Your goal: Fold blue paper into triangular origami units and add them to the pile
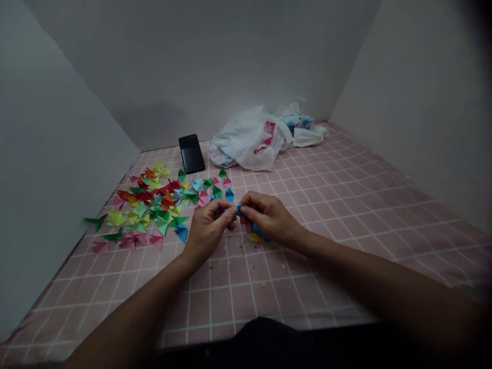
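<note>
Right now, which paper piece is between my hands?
The small blue piece, pinched by your left hand and right hand; the pile lies on the cloth.

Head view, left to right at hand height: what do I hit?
Dark green folded paper piece → yellow folded paper piece → light green folded paper piece → left hand → blue paper piece pinched between both hands → right hand.

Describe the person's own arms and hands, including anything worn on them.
The left hand and right hand are ungloved. No sleeve, watch or bracelet shows on the left forearm or right forearm. No ring is visible, though some fingers are partly hidden.
</note>
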`<state>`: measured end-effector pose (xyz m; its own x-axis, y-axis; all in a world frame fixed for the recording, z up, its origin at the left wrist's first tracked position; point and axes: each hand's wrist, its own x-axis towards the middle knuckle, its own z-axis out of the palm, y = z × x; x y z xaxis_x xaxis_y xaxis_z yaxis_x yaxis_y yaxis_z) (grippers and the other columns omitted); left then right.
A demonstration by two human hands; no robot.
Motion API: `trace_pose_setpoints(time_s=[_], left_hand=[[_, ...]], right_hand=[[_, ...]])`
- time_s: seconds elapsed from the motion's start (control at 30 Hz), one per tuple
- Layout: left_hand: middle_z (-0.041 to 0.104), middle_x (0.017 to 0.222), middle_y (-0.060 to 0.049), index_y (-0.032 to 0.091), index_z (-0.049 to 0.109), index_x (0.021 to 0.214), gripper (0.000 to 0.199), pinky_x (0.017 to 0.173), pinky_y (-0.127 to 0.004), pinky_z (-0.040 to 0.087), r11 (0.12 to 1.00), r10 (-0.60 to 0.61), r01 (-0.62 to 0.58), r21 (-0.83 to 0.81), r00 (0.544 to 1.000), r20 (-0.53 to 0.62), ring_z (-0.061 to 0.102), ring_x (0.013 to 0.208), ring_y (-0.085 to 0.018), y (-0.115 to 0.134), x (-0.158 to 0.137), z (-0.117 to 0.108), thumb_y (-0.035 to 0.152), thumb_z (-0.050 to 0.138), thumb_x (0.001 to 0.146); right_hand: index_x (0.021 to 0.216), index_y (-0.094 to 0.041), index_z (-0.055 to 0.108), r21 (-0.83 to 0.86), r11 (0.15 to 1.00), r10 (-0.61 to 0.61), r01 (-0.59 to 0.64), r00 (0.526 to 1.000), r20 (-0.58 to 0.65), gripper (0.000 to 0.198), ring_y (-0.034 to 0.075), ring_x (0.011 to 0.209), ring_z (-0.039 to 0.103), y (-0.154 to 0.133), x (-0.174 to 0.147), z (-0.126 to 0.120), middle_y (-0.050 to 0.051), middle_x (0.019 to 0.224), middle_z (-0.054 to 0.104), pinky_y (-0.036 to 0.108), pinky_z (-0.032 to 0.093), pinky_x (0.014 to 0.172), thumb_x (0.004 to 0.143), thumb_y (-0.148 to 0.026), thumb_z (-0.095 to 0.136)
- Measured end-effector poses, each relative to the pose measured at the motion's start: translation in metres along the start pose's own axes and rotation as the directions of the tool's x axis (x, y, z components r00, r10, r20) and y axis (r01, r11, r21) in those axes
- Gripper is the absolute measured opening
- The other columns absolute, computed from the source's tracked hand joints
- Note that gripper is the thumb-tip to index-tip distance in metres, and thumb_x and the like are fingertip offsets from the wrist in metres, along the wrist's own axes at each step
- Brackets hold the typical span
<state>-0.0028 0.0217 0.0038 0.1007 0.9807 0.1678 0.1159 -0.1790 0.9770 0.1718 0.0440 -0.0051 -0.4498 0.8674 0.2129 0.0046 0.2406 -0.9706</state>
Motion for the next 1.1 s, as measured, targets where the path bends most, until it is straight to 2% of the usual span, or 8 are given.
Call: trace_pose_setpoints(time_s=[0.17, 0.37, 0.43, 0.57, 0.7, 0.77, 0.9, 1.1], left_hand=[[0.064, 0.058, 0.003, 0.017, 0.067, 0.077, 0.013, 0.050, -0.019, 0.048, 0.993, 0.063, -0.059, 0.100, 0.997, -0.044, 0.059, 0.050, -0.009, 0.004, -0.002, 0.000, 0.028, 0.070, 0.083], [0.062, 0.055, 0.003, 0.016, 0.067, 0.074, 0.013, 0.048, -0.019, 0.046, 0.995, 0.042, -0.041, 0.089, 0.999, -0.008, 0.057, 0.048, -0.008, 0.006, -0.004, 0.002, 0.027, 0.070, 0.081], [0.061, 0.056, 0.003, 0.016, 0.065, 0.072, 0.017, 0.048, -0.019, 0.046, 1.000, -0.004, 0.004, 0.013, 1.000, 0.019, 0.057, 0.047, -0.007, 0.007, -0.004, 0.002, 0.029, 0.070, 0.081], [0.059, 0.055, 0.004, 0.016, 0.061, 0.067, 0.023, 0.045, -0.018, 0.043, 0.992, -0.088, 0.094, -0.088, 0.994, 0.065, 0.054, 0.045, -0.006, 0.007, -0.001, 0.000, 0.031, 0.072, 0.080], [0.060, 0.056, 0.003, 0.015, 0.062, 0.068, 0.025, 0.045, -0.018, 0.044, 0.973, -0.151, 0.167, -0.160, 0.983, 0.109, 0.054, 0.045, -0.007, 0.004, 0.002, -0.001, 0.035, 0.074, 0.079], [0.062, 0.060, 0.002, 0.015, 0.063, 0.071, 0.025, 0.047, -0.018, 0.046, 0.961, -0.173, 0.193, -0.195, 0.978, 0.116, 0.056, 0.047, -0.007, 0.002, 0.002, -0.001, 0.036, 0.074, 0.079], [0.059, 0.057, 0.004, 0.015, 0.060, 0.069, 0.027, 0.046, -0.017, 0.044, 0.965, -0.158, 0.174, -0.198, 0.983, 0.090, 0.053, 0.047, -0.006, 0.001, 0.002, -0.002, 0.037, 0.074, 0.079], [0.056, 0.057, 0.004, 0.016, 0.058, 0.067, 0.031, 0.044, -0.018, 0.041, 0.972, -0.149, 0.160, -0.174, 0.986, 0.075, 0.049, 0.045, -0.006, 0.001, 0.003, -0.003, 0.040, 0.070, 0.082]], right_hand=[[0.089, -0.017, 0.058, -0.051, 0.993, -0.105, 0.103, 0.994, -0.018, 0.010, 0.008, 0.056, 0.055, -0.003, -0.001, -0.001, -0.002, 0.075, 0.059, 0.021, 0.044, 0.052, 0.091, -0.027, 0.058], [0.077, -0.018, 0.055, -0.198, 0.968, -0.163, 0.153, 0.986, -0.033, 0.015, 0.008, 0.052, 0.052, -0.011, -0.003, -0.001, -0.004, 0.062, 0.055, 0.021, 0.040, 0.051, 0.091, -0.021, 0.054], [0.076, -0.018, 0.055, -0.198, 0.972, -0.137, 0.126, 0.990, -0.041, 0.016, 0.008, 0.050, 0.051, -0.012, -0.004, -0.001, -0.004, 0.060, 0.055, 0.021, 0.040, 0.050, 0.092, -0.022, 0.053], [0.076, -0.018, 0.055, 0.001, 1.000, -0.004, 0.004, 1.000, 0.008, 0.025, 0.009, 0.050, 0.054, -0.009, -0.002, -0.002, -0.003, 0.060, 0.057, 0.022, 0.043, 0.050, 0.095, -0.035, 0.053], [0.077, -0.018, 0.056, 0.169, 0.978, 0.110, -0.125, 0.989, 0.098, 0.030, 0.009, 0.049, 0.058, -0.004, 0.001, -0.002, -0.003, 0.062, 0.061, 0.021, 0.044, 0.048, 0.086, -0.044, 0.067], [0.075, -0.018, 0.057, 0.187, 0.973, 0.123, -0.137, 0.989, 0.084, 0.029, 0.009, 0.049, 0.059, -0.003, 0.002, -0.002, -0.003, 0.062, 0.062, 0.020, 0.044, 0.047, 0.083, -0.042, 0.071], [0.073, -0.017, 0.059, 0.206, 0.965, 0.160, -0.165, 0.986, 0.041, 0.027, 0.008, 0.047, 0.060, -0.003, 0.002, -0.002, -0.003, 0.063, 0.064, 0.019, 0.045, 0.046, 0.083, -0.040, 0.071], [0.074, -0.016, 0.062, 0.315, 0.908, 0.242, -0.275, 0.960, 0.142, 0.029, 0.009, 0.047, 0.062, -0.001, 0.002, -0.003, 0.000, 0.066, 0.069, 0.020, 0.047, 0.046, 0.078, -0.042, 0.075]])
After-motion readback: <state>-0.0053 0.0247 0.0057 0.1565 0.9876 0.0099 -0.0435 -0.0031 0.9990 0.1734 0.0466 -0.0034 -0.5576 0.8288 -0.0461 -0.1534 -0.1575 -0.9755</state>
